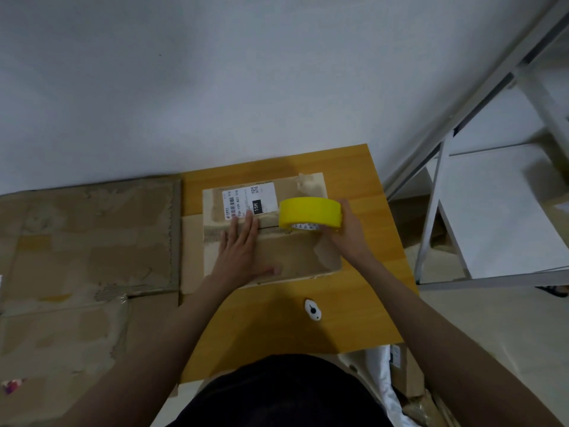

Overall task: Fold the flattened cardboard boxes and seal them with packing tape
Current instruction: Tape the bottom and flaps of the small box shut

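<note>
A folded brown cardboard box (295, 257) with a white shipping label (249, 201) sits on a small wooden table (277, 328). My left hand (243, 251) lies flat on the box top, fingers straight, pressing the flaps beside the centre seam. My right hand (348, 229) grips a yellow roll of packing tape (309, 212) standing on edge over the right part of the seam.
A small white cutter (312, 309) lies on the table near me. Flattened cardboard sheets (86, 241) cover the floor at left. A white metal shelf frame (455, 186) stands at right. More cardboard and white packaging (397, 374) lie at the table's lower right corner.
</note>
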`<act>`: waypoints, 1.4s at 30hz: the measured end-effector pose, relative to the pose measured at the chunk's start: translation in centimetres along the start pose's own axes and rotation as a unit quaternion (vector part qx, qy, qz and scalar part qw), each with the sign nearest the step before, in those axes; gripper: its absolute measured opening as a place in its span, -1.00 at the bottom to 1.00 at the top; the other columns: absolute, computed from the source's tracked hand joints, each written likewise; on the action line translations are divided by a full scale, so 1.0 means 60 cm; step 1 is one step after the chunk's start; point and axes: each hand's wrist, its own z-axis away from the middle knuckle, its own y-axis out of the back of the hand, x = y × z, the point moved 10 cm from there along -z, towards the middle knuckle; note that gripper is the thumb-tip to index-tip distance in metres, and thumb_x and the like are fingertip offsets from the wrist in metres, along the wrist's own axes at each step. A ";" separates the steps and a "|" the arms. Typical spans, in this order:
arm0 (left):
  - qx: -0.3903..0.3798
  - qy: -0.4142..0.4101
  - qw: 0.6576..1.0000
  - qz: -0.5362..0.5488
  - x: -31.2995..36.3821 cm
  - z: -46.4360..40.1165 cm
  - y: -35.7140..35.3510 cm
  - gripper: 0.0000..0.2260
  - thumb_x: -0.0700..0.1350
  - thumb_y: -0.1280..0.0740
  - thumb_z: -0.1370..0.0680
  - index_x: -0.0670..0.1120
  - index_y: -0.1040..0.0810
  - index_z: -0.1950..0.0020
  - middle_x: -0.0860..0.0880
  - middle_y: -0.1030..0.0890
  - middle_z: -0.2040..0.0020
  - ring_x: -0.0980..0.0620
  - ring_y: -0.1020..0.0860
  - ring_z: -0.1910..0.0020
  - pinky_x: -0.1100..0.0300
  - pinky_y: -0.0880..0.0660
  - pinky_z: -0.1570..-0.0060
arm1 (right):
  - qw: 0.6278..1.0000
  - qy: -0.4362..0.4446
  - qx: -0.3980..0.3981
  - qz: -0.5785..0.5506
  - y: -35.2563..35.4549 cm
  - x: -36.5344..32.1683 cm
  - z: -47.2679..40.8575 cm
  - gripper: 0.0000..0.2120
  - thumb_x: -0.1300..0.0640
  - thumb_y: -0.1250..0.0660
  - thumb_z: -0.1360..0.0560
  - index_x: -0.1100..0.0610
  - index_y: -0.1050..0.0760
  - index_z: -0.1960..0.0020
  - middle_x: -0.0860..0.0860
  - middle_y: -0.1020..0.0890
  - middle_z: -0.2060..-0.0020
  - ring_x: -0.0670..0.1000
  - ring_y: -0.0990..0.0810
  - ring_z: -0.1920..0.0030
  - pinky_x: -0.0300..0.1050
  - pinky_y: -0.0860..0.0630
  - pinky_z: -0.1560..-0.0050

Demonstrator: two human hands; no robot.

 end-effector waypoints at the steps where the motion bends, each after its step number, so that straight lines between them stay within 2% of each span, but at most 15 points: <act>1: -0.002 0.000 1.000 0.004 0.001 -0.002 -0.001 0.19 0.60 -0.10 -0.26 -0.07 0.34 -0.60 -0.01 0.41 -0.58 -0.16 0.42 -0.54 -0.27 0.19 -0.52 | 0.999 0.014 0.010 0.028 0.006 -0.004 -0.003 -0.52 0.25 -0.43 -0.53 0.28 -0.35 -0.37 0.22 -0.52 -0.20 0.19 -0.53 -0.17 0.09 -0.50 0.00; 3: -0.010 -0.004 1.000 0.001 0.000 -0.004 -0.006 0.18 0.61 -0.08 -0.26 -0.05 0.35 -0.60 -0.01 0.42 -0.58 -0.18 0.42 -0.54 -0.31 0.16 -0.51 | 0.997 0.032 0.031 0.067 0.023 -0.010 -0.006 -0.48 0.24 -0.41 -0.53 0.27 -0.33 -0.42 0.22 -0.46 -0.29 0.13 -0.47 -0.22 0.04 -0.46 -0.07; 6: -0.010 -0.011 1.000 -0.002 -0.002 -0.005 -0.008 0.13 0.60 -0.08 -0.28 0.04 0.37 -0.59 0.00 0.44 -0.57 -0.21 0.42 -0.54 -0.34 0.14 -0.50 | 0.988 0.069 0.087 0.104 0.083 -0.017 -0.005 -0.63 0.18 -0.35 -0.51 0.21 -0.41 -0.29 0.18 -0.54 -0.14 0.08 -0.52 -0.07 -0.05 -0.45 0.11; 8: -0.007 -0.013 1.000 -0.012 0.000 -0.005 -0.009 0.11 0.61 -0.05 -0.28 0.07 0.38 -0.58 -0.01 0.46 -0.56 -0.23 0.42 -0.53 -0.36 0.15 -0.49 | 0.980 0.065 0.129 0.136 0.137 -0.002 -0.003 -0.67 0.29 -0.33 -0.45 0.20 -0.42 -0.21 0.17 -0.53 -0.08 0.16 -0.53 -0.04 -0.02 -0.43 0.14; 11: -0.007 -0.014 1.000 -0.017 0.003 -0.006 -0.011 0.11 0.63 0.00 -0.25 0.09 0.34 -0.59 -0.03 0.45 -0.56 -0.24 0.43 -0.52 -0.37 0.16 -0.48 | 0.962 0.052 0.162 0.213 0.188 0.026 0.003 -0.50 0.46 -0.26 -0.34 0.15 -0.42 -0.23 0.14 -0.46 -0.16 0.21 -0.43 -0.16 -0.01 -0.34 0.05; 16: -0.007 -0.019 1.000 -0.024 0.009 -0.009 -0.010 0.11 0.62 -0.04 -0.26 0.07 0.29 -0.61 -0.04 0.43 -0.57 -0.25 0.42 -0.52 -0.41 0.15 -0.47 | 0.961 0.052 0.154 0.224 0.186 0.056 0.004 -0.45 0.47 -0.18 -0.29 0.13 -0.39 -0.24 0.10 -0.40 -0.18 0.16 -0.33 -0.18 -0.02 -0.25 0.01; 19: -0.011 -0.022 0.999 -0.029 0.008 -0.009 -0.011 0.13 0.68 0.05 -0.24 0.07 0.29 -0.61 -0.02 0.42 -0.58 -0.26 0.42 -0.53 -0.41 0.19 -0.46 | 0.963 0.056 0.142 0.222 0.184 0.065 -0.008 -0.43 0.43 -0.17 -0.28 0.08 -0.35 -0.25 0.07 -0.38 -0.18 0.12 -0.31 -0.18 -0.03 -0.25 -0.01; 21: -0.013 -0.021 0.999 -0.029 0.007 -0.011 -0.014 0.13 0.69 0.10 -0.21 0.08 0.30 -0.60 0.00 0.42 -0.58 -0.25 0.42 -0.53 -0.40 0.19 -0.46 | 0.965 0.054 0.132 0.222 0.183 0.073 -0.017 -0.42 0.45 -0.21 -0.29 0.06 -0.33 -0.25 0.05 -0.37 -0.18 0.11 -0.30 -0.19 -0.03 -0.26 0.00; 24: -0.017 -0.018 0.999 -0.032 0.006 -0.013 -0.016 0.13 0.69 0.08 -0.22 0.10 0.32 -0.60 0.02 0.43 -0.57 -0.25 0.42 -0.53 -0.42 0.18 -0.46 | 0.965 0.052 0.126 0.223 0.181 0.084 -0.028 -0.40 0.47 -0.22 -0.28 0.06 -0.33 -0.25 0.05 -0.37 -0.19 0.13 -0.31 -0.19 0.00 -0.31 0.03; 30: -0.020 -0.020 0.998 -0.048 0.007 -0.012 -0.017 0.12 0.68 0.08 -0.24 0.07 0.32 -0.60 0.01 0.43 -0.57 -0.24 0.43 -0.53 -0.43 0.17 -0.45 | 0.973 0.021 0.117 0.197 0.168 0.125 -0.040 -0.39 0.54 -0.22 -0.30 0.10 -0.38 -0.25 0.09 -0.39 -0.22 0.15 -0.34 -0.23 0.07 -0.40 -0.05; 35: -0.031 -0.014 0.997 -0.072 0.015 -0.013 -0.014 0.13 0.66 0.08 -0.25 0.02 0.36 -0.59 -0.01 0.45 -0.56 -0.25 0.43 -0.52 -0.38 0.20 -0.46 | 0.978 0.003 0.110 0.178 0.145 0.153 -0.040 -0.45 0.54 -0.24 -0.35 0.19 -0.40 -0.28 0.18 -0.43 -0.21 0.21 -0.44 -0.17 0.04 -0.42 0.04; 38: -0.020 -0.053 0.996 -0.073 0.043 -0.021 -0.004 0.12 0.64 0.11 -0.30 -0.07 0.33 -0.60 -0.01 0.40 -0.59 -0.15 0.40 -0.55 -0.31 0.17 -0.51 | 0.983 -0.012 0.100 0.156 0.124 0.163 -0.040 -0.45 0.55 -0.23 -0.36 0.19 -0.40 -0.29 0.19 -0.43 -0.20 0.22 -0.44 -0.15 0.01 -0.36 0.07; 40: -0.026 -0.090 0.992 -0.082 0.073 -0.028 -0.009 0.06 0.62 0.16 -0.34 -0.05 0.33 -0.60 0.01 0.39 -0.59 -0.12 0.39 -0.56 -0.31 0.12 -0.52 | 0.983 -0.025 0.109 0.143 0.121 0.167 -0.042 -0.45 0.54 -0.21 -0.37 0.18 -0.39 -0.29 0.19 -0.44 -0.20 0.24 -0.45 -0.13 0.03 -0.36 0.13; 42: -0.031 -0.091 0.990 -0.105 0.089 -0.033 -0.019 0.03 0.62 0.22 -0.33 -0.01 0.36 -0.59 0.02 0.39 -0.59 -0.16 0.40 -0.55 -0.32 0.12 -0.51 | 0.985 -0.033 0.104 0.132 0.122 0.173 -0.045 -0.46 0.52 -0.23 -0.39 0.15 -0.37 -0.31 0.19 -0.45 -0.20 0.27 -0.46 -0.11 0.06 -0.39 0.18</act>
